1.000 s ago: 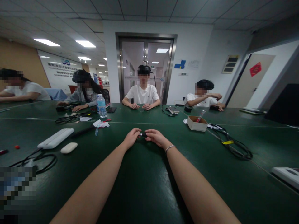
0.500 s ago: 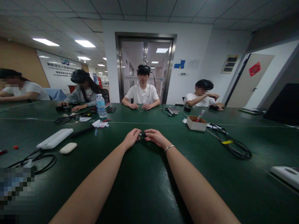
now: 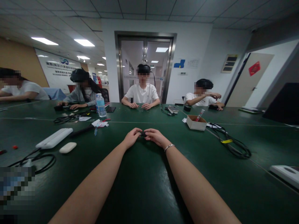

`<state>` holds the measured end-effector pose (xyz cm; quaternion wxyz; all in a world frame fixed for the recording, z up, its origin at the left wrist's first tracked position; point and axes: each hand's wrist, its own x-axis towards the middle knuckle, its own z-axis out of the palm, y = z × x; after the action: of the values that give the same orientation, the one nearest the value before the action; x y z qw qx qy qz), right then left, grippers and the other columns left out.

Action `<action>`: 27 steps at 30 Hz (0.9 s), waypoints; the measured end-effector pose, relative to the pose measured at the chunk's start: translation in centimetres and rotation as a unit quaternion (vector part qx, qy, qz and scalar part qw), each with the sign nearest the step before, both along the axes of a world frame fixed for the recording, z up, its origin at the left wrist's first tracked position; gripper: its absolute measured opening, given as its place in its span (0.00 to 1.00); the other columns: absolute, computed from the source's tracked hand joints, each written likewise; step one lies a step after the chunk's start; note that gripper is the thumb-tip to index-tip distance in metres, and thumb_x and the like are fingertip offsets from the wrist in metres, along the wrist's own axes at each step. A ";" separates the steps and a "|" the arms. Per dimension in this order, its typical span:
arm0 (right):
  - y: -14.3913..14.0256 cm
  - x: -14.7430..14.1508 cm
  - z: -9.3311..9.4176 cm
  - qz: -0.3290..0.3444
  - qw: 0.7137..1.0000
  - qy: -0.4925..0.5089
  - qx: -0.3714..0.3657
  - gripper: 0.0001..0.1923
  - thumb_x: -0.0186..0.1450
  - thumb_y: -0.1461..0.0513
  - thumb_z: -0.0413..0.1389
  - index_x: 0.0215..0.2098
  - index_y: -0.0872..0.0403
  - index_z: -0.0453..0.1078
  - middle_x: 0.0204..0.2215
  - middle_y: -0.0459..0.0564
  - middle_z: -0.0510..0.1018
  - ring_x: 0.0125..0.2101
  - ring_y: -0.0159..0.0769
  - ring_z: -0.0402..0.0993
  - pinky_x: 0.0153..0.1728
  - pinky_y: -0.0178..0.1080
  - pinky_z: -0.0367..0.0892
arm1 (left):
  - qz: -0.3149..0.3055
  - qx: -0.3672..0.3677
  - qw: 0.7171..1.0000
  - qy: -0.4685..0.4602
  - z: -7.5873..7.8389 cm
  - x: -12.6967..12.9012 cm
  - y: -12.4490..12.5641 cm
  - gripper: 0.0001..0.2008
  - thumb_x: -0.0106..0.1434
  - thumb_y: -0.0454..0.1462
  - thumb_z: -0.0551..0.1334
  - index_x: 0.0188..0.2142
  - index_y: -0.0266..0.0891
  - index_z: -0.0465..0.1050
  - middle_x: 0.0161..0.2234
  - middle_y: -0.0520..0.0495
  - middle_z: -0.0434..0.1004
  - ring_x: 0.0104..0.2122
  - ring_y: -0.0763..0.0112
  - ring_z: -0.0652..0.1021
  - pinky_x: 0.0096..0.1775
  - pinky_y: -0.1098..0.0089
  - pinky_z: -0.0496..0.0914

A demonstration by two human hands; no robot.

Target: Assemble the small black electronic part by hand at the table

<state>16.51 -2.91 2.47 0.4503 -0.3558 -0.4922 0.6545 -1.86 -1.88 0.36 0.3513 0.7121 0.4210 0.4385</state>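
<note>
Little has moved since the earlier frame: both hands stay together far out on the green desk (image 3: 144, 186), and the view has only drifted slightly. The left hand (image 3: 131, 137) and right hand (image 3: 156, 137) pinch a small dark part (image 3: 143, 134) between their fingertips, one at each end. It looks light, stiff and easily dropped, so best held by its ends. Each grip is nearly closed, fingertips pressed onto the part.

Clutter around the water bottle (image 3: 101, 105)

On the green surface (image 3: 144, 186), a white power strip (image 3: 54, 138) and pale oval case (image 3: 67, 147) lay left of and nearer than the bottle; a cardboard box (image 3: 196, 123) and coiled black cable (image 3: 233, 146) sat well right.
</note>
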 end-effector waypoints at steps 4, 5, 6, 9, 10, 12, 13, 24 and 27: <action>-0.2 0.0 0.1 -0.002 1.000 0.004 0.001 0.08 0.58 0.74 0.56 0.37 0.62 0.69 0.29 0.52 0.75 0.22 0.28 0.74 0.25 0.28 0.73 | -0.004 0.006 1.000 -0.022 0.0 0.1 0.0 0.13 0.58 0.41 0.55 0.40 0.39 0.69 0.34 0.48 0.72 0.34 0.70 0.73 0.38 0.69 0.66; -0.2 0.0 0.1 -0.003 1.000 0.004 0.001 0.08 0.58 0.74 0.56 0.37 0.62 0.69 0.29 0.52 0.75 0.22 0.28 0.74 0.25 0.28 0.73 | -0.006 0.006 1.000 -0.027 0.0 0.1 -0.1 0.13 0.59 0.41 0.54 0.40 0.39 0.69 0.34 0.48 0.72 0.34 0.70 0.73 0.39 0.69 0.66; -0.3 0.0 0.2 -0.003 1.000 0.003 0.000 0.08 0.58 0.74 0.56 0.37 0.62 0.69 0.29 0.52 0.75 0.22 0.28 0.74 0.25 0.28 0.73 | -0.005 0.008 1.000 -0.025 0.1 0.1 -0.2 0.12 0.59 0.41 0.54 0.40 0.39 0.69 0.34 0.48 0.73 0.34 0.70 0.73 0.39 0.69 0.66; -0.4 -0.1 0.3 -0.004 1.000 0.001 -0.004 0.08 0.58 0.74 0.56 0.36 0.62 0.69 0.28 0.52 0.75 0.22 0.28 0.74 0.25 0.28 0.73 | 0.019 0.016 1.000 -0.003 0.2 0.1 -0.4 0.12 0.57 0.40 0.57 0.40 0.40 0.69 0.33 0.49 0.72 0.34 0.70 0.73 0.39 0.69 0.66; -0.4 -0.1 0.3 -0.005 1.000 0.000 -0.005 0.08 0.58 0.73 0.56 0.36 0.62 0.69 0.27 0.52 0.75 0.21 0.28 0.74 0.25 0.28 0.72 | 0.023 0.017 1.000 -0.001 0.3 0.1 -0.5 0.13 0.56 0.40 0.58 0.40 0.40 0.70 0.32 0.49 0.72 0.34 0.69 0.73 0.39 0.69 0.66; -0.3 -0.2 0.3 -0.011 1.000 -0.007 -0.005 0.06 0.59 0.72 0.57 0.35 0.62 0.68 0.23 0.51 0.75 0.20 0.28 0.73 0.23 0.28 0.72 | 0.022 0.017 1.000 -0.011 0.5 0.2 -0.7 0.13 0.55 0.39 0.59 0.40 0.39 0.69 0.31 0.48 0.72 0.33 0.70 0.73 0.38 0.68 0.67; -0.2 -0.3 0.2 -0.014 1.000 -0.015 -0.003 0.04 0.60 0.70 0.57 0.35 0.62 0.68 0.21 0.50 0.74 0.19 0.28 0.72 0.21 0.28 0.71 | 0.017 0.017 1.000 -0.019 0.6 0.2 -0.8 0.13 0.54 0.38 0.60 0.40 0.38 0.69 0.31 0.48 0.71 0.33 0.70 0.73 0.39 0.68 0.67; -0.3 -0.1 0.4 -0.005 0.999 -0.013 0.047 0.17 0.55 0.72 0.57 0.42 0.56 0.63 0.28 0.46 0.72 0.21 0.26 0.72 0.25 0.28 0.71 | 0.016 0.032 0.998 -0.053 1.0 0.4 -1.0 0.12 0.52 0.36 0.62 0.37 0.36 0.69 0.34 0.45 0.71 0.35 0.69 0.74 0.41 0.65 0.69; -0.2 -0.1 0.2 -0.008 0.998 -0.012 0.054 0.23 0.53 0.72 0.59 0.46 0.53 0.60 0.32 0.45 0.71 0.24 0.26 0.74 0.27 0.29 0.72 | 0.021 0.034 0.998 -0.052 0.9 0.4 -0.9 0.12 0.52 0.36 0.62 0.37 0.36 0.69 0.34 0.45 0.71 0.35 0.69 0.74 0.41 0.66 0.70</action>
<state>16.39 -3.11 2.68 0.4677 -0.3427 -0.5297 0.6190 -1.47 -2.81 1.28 0.3391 0.6909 0.4019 0.4962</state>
